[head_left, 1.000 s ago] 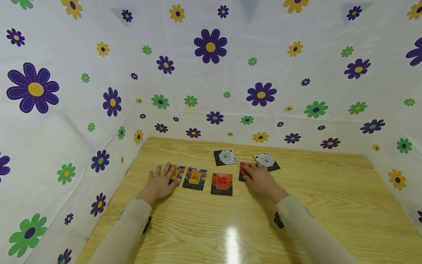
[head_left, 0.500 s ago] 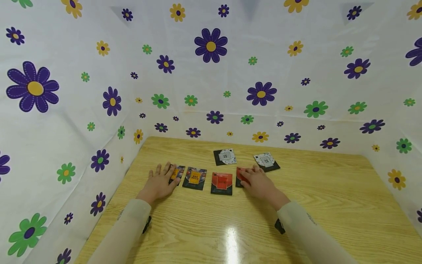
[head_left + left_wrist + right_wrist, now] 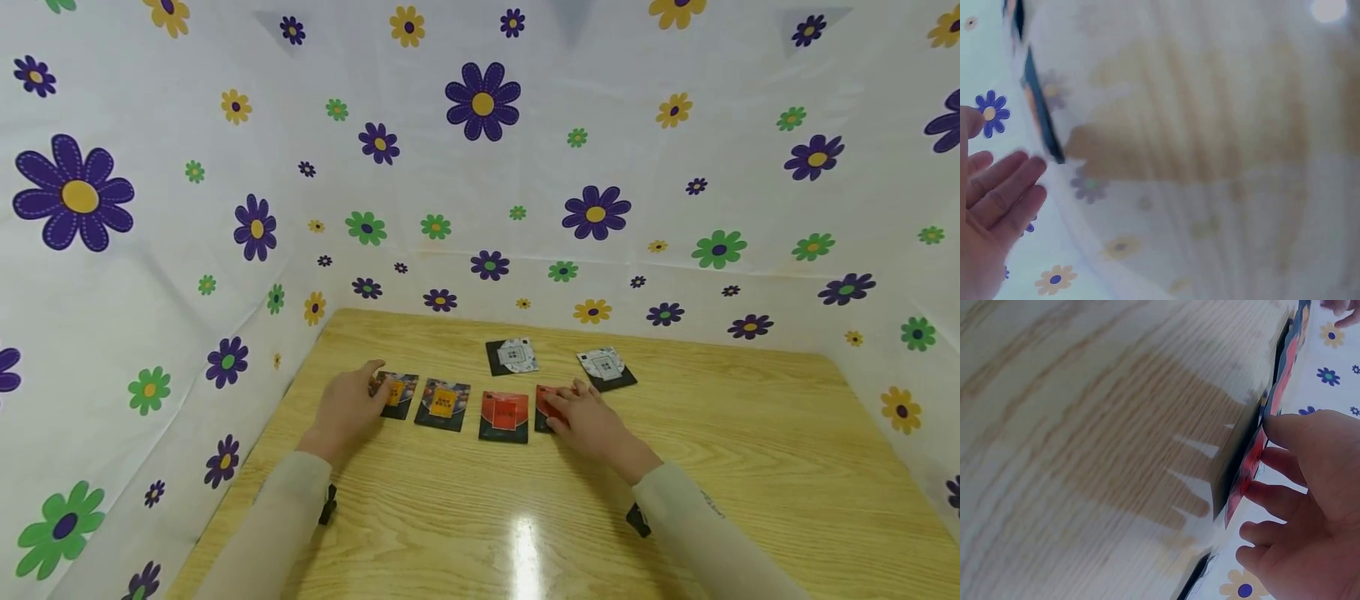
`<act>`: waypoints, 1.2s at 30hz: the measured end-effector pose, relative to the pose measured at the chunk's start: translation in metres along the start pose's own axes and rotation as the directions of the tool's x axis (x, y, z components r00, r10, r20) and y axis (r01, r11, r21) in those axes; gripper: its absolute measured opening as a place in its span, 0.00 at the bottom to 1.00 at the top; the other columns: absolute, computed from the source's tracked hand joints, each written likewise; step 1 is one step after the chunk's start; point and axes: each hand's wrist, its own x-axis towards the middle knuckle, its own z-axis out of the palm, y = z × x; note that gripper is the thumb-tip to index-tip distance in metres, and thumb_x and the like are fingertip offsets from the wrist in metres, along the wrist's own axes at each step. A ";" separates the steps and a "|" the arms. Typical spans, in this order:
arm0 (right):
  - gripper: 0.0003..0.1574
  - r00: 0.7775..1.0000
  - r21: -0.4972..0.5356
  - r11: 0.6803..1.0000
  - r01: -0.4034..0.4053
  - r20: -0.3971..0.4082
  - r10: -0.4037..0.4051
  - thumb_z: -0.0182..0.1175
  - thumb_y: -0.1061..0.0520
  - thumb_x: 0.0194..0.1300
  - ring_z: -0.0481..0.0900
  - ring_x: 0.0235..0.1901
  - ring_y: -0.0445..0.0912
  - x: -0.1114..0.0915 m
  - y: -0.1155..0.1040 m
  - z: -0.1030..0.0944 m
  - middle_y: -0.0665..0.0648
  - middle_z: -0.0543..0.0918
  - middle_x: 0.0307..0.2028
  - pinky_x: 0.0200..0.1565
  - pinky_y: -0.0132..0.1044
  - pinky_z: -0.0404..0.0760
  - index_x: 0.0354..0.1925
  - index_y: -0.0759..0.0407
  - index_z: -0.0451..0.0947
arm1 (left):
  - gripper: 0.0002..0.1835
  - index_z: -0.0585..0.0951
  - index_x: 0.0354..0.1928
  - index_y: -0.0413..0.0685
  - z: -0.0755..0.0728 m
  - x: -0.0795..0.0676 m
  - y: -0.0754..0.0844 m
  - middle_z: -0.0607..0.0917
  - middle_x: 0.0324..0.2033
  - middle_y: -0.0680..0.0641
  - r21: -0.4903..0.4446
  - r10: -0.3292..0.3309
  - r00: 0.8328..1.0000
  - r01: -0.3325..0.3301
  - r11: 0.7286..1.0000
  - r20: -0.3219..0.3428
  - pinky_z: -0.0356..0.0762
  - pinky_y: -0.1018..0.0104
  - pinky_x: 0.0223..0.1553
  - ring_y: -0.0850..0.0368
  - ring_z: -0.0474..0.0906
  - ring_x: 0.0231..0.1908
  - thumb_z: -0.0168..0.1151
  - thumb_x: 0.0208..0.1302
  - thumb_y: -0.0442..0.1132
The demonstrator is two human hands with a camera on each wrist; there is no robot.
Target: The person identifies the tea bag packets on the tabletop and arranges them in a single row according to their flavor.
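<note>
Six small flat packets lie on the wooden table in the head view. My right hand (image 3: 592, 421) rests its fingertips on the red-and-black packet (image 3: 1250, 462), partly covering it. Just left of that lies a second red-and-black packet (image 3: 504, 417). Further left is an orange-labelled packet (image 3: 442, 404). My left hand (image 3: 347, 412) is beside the leftmost orange-labelled packet (image 3: 397, 396), its thumb near that packet's left edge. In the left wrist view the left hand's fingers (image 3: 1013, 206) are loosely bent, with nothing between them.
Behind the row lie two white-and-black packets, one near the middle (image 3: 516, 356) and one to the right (image 3: 607, 367). The wooden table (image 3: 465, 517) meets a flower-printed white cloth (image 3: 420, 183) at the back and sides.
The right hand has slid the red-and-black packet left and nearer, level with the other red one. The left hand has lifted its spread fingers off the leftmost packet and drawn slightly left.
</note>
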 end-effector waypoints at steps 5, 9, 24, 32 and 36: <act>0.29 1.000 0.004 1.000 -0.004 0.009 0.004 0.61 0.54 0.78 0.66 0.72 0.76 -0.002 -0.001 0.000 0.70 0.78 0.69 0.73 0.71 0.64 0.71 0.63 0.76 | 0.22 0.84 0.61 0.39 -0.002 0.003 -0.004 0.90 0.29 0.46 -0.285 -0.115 0.989 0.138 0.949 0.097 0.82 0.63 0.27 0.60 0.82 0.22 0.65 0.75 0.48; 0.29 1.000 0.001 1.000 0.002 0.011 -0.002 0.61 0.54 0.78 0.68 0.71 0.74 -0.003 -0.001 0.001 0.69 0.78 0.69 0.73 0.71 0.65 0.72 0.62 0.76 | 0.22 0.83 0.62 0.35 -0.003 0.003 -0.008 0.91 0.32 0.41 -0.444 -0.164 0.965 0.242 0.863 0.206 0.85 0.65 0.27 0.58 0.86 0.23 0.67 0.74 0.43; 0.29 1.000 0.042 0.999 0.015 0.019 -0.016 0.62 0.54 0.78 0.67 0.72 0.73 -0.007 -0.003 -0.002 0.69 0.77 0.70 0.73 0.72 0.64 0.72 0.62 0.75 | 0.18 0.84 0.58 0.35 0.002 0.004 -0.013 0.87 0.31 0.45 -0.435 -0.161 0.956 0.257 0.863 0.245 0.81 0.66 0.27 0.58 0.82 0.25 0.69 0.73 0.38; 0.29 1.000 0.047 0.999 0.017 0.022 -0.018 0.61 0.55 0.78 0.68 0.71 0.72 -0.009 -0.003 -0.003 0.69 0.77 0.69 0.73 0.73 0.64 0.72 0.62 0.75 | 0.15 0.85 0.56 0.35 0.000 0.003 -0.004 0.87 0.33 0.43 -0.370 -0.152 0.967 0.220 0.902 0.205 0.81 0.65 0.29 0.56 0.82 0.27 0.69 0.71 0.36; 0.30 0.999 0.057 0.998 0.018 0.027 -0.020 0.61 0.55 0.78 0.66 0.72 0.74 -0.010 -0.004 -0.002 0.70 0.77 0.69 0.72 0.73 0.63 0.72 0.63 0.75 | 0.17 0.86 0.57 0.39 0.000 0.002 -0.002 0.88 0.38 0.41 -0.277 -0.159 0.974 0.199 0.940 0.163 0.80 0.61 0.35 0.52 0.82 0.35 0.71 0.71 0.39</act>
